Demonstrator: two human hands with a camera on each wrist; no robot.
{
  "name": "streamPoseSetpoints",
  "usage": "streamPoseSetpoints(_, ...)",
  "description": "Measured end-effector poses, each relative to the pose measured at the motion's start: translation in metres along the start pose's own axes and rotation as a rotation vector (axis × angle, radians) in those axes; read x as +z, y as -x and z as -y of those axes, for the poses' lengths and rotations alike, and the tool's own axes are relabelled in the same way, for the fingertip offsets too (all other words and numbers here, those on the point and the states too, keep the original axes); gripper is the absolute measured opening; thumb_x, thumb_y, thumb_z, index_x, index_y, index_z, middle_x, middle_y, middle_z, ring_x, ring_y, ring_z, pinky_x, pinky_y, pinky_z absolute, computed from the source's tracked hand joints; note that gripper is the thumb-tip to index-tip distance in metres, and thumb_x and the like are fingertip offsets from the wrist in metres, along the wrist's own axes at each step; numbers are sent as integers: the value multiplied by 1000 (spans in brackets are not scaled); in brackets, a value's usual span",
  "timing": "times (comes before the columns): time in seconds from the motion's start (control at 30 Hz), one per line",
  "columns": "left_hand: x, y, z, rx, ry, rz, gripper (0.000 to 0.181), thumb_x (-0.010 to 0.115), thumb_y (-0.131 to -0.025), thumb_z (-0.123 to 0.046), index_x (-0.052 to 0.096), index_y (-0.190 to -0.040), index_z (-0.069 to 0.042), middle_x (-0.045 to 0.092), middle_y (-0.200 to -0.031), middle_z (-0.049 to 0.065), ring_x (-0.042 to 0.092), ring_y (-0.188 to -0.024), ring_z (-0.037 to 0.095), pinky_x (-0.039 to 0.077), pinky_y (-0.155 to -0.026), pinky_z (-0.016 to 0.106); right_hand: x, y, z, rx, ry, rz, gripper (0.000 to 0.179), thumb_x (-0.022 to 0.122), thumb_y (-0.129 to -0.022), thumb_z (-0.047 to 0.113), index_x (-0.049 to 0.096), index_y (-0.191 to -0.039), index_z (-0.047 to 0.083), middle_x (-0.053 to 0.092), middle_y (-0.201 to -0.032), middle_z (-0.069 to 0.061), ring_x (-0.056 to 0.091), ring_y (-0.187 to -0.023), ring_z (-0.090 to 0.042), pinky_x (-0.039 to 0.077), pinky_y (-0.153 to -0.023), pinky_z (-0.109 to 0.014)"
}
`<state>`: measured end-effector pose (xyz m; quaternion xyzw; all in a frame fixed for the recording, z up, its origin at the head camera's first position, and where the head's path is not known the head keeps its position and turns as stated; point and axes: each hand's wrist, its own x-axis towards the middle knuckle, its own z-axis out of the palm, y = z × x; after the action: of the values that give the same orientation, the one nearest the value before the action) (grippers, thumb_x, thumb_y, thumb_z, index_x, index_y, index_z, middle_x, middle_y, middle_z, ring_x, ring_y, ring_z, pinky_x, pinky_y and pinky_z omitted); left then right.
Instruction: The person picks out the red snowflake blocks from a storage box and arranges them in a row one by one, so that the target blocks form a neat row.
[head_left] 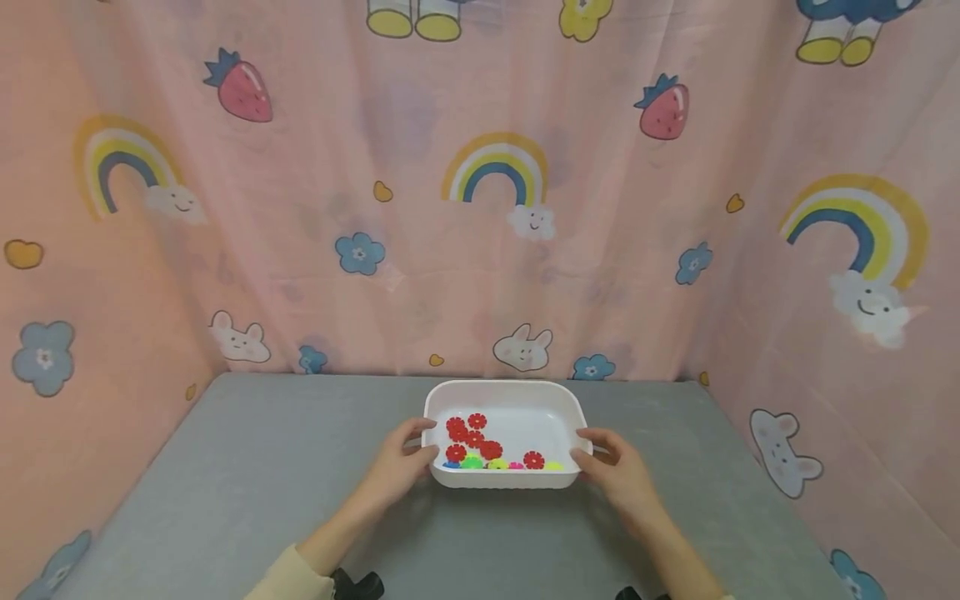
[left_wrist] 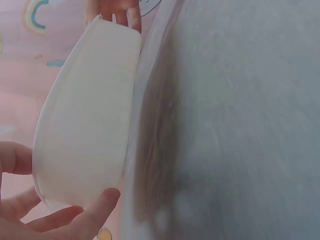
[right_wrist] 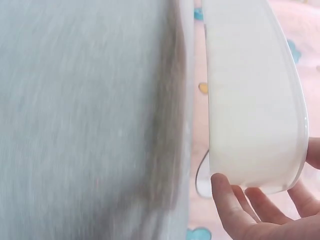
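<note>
White tray (head_left: pixel 525 410), held at both ends — lower center of head view.
Your left hand (head_left: pixel 393 468) and right hand (head_left: pixel 617 472) curl fingers round it; red pieces (head_left: pixel 491 450) mostly left inside — tray off the gray table (head_left: pixel 225 483).

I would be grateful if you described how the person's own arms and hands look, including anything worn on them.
The left hand and right hand are bare, with no gloves or rings visible. The left arm has a plain cream sleeve. Black devices, probably wrist cameras, show partly at both arms; no cables or markings can be made out.
</note>
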<state>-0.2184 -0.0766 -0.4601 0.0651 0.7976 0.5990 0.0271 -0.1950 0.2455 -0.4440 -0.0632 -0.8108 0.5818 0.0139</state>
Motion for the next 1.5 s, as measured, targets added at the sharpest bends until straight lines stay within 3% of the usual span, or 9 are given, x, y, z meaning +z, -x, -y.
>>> streamPoseSetpoints(0.23,-27,16,9,-17,24,-40,37,65,-98,-12,58,-134,-5,50,-144,25,58,-124,45,59,-84,45,27,9,7,-29,-14,11,39,72,-95,14,61,-131,1,57,-138,-19,62,-117,-36,58,-88,-42)
streamPoseSetpoints(0.53,-54,33,16,-87,24,-68,36,65,-96,-8,60,-131,-4,50,-144,27,60,-121,45,59,-84,47,51,22,10,-28,-5,43,36,76,-92,15,65,-125,5,59,-134,-15,64,-115,-36,57,-88,-45)
streamPoseSetpoints(0.73,-70,43,23,-156,16,-84,36,65,-95,-7,61,-130,-5,49,-146,26,60,-122,44,59,-84,47,63,28,8,-14,-15,112,37,76,-91,16,65,-125,4,58,-134,-15,63,-116,-35,58,-88,-45)
streamPoseSetpoints(1.1,-93,60,39,-213,44,-106,38,63,-92,-3,59,-130,0,50,-143,30,63,-115,38,59,-84,48,80,35,8,-29,-1,247,39,78,-90,17,65,-124,3,58,-132,-15,62,-114,-34,58,-87,-46)
streamPoseSetpoints(1.5,-114,77,42,-309,-18,-106,41,63,-93,-7,58,-133,-2,44,-148,31,60,-120,42,58,-86,50,92,41,10,-40,55,362,39,78,-91,25,66,-122,5,62,-129,-12,63,-113,-34,58,-87,-47)
